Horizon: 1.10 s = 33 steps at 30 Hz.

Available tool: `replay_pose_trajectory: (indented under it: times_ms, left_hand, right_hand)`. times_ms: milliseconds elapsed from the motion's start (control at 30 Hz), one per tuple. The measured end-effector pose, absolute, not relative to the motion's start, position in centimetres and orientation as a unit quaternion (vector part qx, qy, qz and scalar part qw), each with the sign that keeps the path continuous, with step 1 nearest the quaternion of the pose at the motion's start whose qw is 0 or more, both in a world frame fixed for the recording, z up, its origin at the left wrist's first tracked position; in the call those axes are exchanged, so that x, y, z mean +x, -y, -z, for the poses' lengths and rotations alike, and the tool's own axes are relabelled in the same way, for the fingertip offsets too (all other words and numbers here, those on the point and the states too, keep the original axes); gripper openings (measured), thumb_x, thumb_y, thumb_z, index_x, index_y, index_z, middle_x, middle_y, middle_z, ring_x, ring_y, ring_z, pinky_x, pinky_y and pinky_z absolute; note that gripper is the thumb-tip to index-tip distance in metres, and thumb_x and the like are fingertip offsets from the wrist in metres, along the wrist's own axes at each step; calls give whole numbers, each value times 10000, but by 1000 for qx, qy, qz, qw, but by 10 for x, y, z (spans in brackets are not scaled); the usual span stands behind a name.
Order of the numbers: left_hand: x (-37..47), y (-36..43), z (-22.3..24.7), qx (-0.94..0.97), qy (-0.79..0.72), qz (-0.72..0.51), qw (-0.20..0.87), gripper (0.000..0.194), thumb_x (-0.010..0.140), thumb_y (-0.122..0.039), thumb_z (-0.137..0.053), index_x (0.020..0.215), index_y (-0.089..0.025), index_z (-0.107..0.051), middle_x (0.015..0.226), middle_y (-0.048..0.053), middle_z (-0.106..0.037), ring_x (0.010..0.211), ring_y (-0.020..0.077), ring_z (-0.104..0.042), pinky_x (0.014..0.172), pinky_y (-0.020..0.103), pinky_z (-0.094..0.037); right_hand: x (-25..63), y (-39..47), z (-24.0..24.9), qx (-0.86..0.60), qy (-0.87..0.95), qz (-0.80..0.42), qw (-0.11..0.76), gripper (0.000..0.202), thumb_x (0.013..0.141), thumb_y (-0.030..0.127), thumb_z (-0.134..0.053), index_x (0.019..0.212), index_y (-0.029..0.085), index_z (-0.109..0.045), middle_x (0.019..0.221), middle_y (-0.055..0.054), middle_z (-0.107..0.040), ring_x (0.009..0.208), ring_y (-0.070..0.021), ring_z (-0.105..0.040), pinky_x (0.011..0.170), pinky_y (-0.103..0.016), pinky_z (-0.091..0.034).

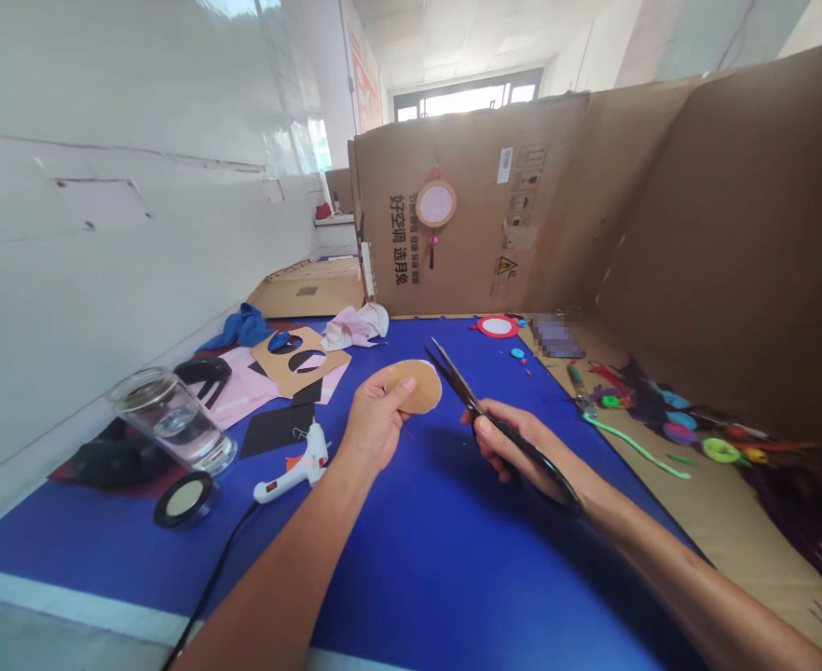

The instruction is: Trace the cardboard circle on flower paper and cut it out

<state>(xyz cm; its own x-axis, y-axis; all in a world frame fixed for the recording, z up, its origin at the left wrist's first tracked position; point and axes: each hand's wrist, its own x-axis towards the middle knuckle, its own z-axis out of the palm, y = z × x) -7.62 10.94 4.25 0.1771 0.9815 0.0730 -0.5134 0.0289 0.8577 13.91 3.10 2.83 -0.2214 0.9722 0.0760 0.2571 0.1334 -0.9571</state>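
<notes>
Pinched in my left hand (377, 417) is a round tan cardboard disc (423, 388) with a thin white edge, held above the blue table (439, 550). My right hand (515, 443) grips black-handled scissors (477, 407), their blades slightly parted and pointing up and left, just right of the disc without touching it. A white hot glue gun (299, 466) lies left of my left forearm. Behind it are a black sheet (269, 431) and a piece of cardboard (299, 371) with round holes cut in it.
A glass jar (173, 424) and a round black lid (185, 499) stand at the left. Cardboard walls (481, 205) close off the back and right. Colourful cords and spools (720, 450) lie along the right, near a red-rimmed disc (498, 326).
</notes>
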Motion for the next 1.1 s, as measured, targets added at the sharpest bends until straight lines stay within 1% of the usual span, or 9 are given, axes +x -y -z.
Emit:
replay_pose_trajectory:
  times_ms: [200,400,567,733,933,1100]
  left_hand:
    - [-74,-108,-41,399,-300,-560,661,494,563,-374,-1080,955,-179,-853,898,61,-836,792,191,-756,724,303,-602]
    - [-75,-108,-39,410,-307,-549,661,474,600,-370,-1062,969,-162,-847,900,80,-828,783,200,-747,720,312,-587]
    - [-76,-108,-40,416,-310,-542,661,476,607,-370,-1060,980,-161,-849,906,80,-823,789,207,-744,726,327,-594]
    - [-76,-107,-41,423,-315,-538,657,477,606,-376,-1060,978,-162,-853,883,78,-818,784,206,-743,724,322,-593]
    - [-76,-107,-41,427,-318,-537,654,463,612,-377,-1058,972,-166,-859,872,73,-813,778,197,-738,714,314,-595]
    - [-76,-107,-41,422,-325,-536,655,442,605,-370,-1058,944,-170,-855,889,75,-823,776,200,-741,699,311,-593]
  right_hand:
    - [140,-30,-29,-477,651,-445,387,674,979,885,-539,1047,221,-628,768,26,-536,609,-143,-524,538,-262,-483]
    - [138,-26,-40,-490,643,-449,381,675,923,902,-607,997,231,-631,742,37,-502,584,-135,-461,515,-263,-446]
    - [139,-26,-40,-492,641,-457,373,641,929,878,-623,962,238,-616,726,43,-486,584,-135,-454,512,-256,-426]
    - [140,-26,-39,-494,645,-456,363,665,928,892,-609,976,228,-613,743,45,-490,583,-126,-443,508,-251,-405]
    - [140,-24,-41,-500,645,-453,360,707,916,911,-602,1036,216,-649,758,39,-500,589,-133,-452,517,-261,-415]
    - [141,-25,-38,-494,644,-453,368,638,934,855,-646,1043,227,-670,744,44,-488,578,-136,-446,509,-264,-391]
